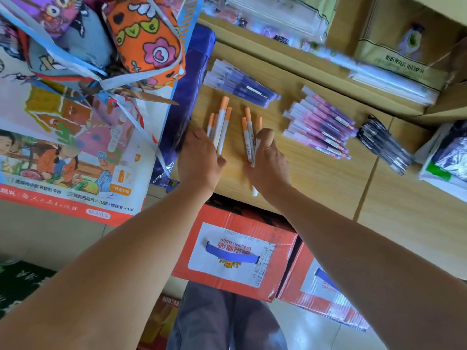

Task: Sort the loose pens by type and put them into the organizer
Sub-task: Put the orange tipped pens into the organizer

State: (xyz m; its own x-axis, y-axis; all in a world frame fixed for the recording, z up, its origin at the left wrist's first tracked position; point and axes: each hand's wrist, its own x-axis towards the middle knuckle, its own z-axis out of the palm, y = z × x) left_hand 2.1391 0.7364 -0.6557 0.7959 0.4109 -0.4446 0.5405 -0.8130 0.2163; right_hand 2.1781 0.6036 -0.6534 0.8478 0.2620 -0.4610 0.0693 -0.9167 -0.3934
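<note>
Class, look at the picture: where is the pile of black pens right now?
In the head view, the pile of black pens lies at the right of the wooden shelf, just right of the pink-and-purple pens and beyond the right hand.

Two bare forearms, no sleeves in view, left hand (199,157) and right hand (269,157) without rings, watch or gloves, short plain nails, grey trousers (222,319) below — loose, creased fabric at the knees

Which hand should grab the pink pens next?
The right hand, probably. The pink pens lie just past it on the wooden shelf, on the right side. The left hand sits further away, beyond both groups of orange-capped pens, and would have to cross over.
</note>
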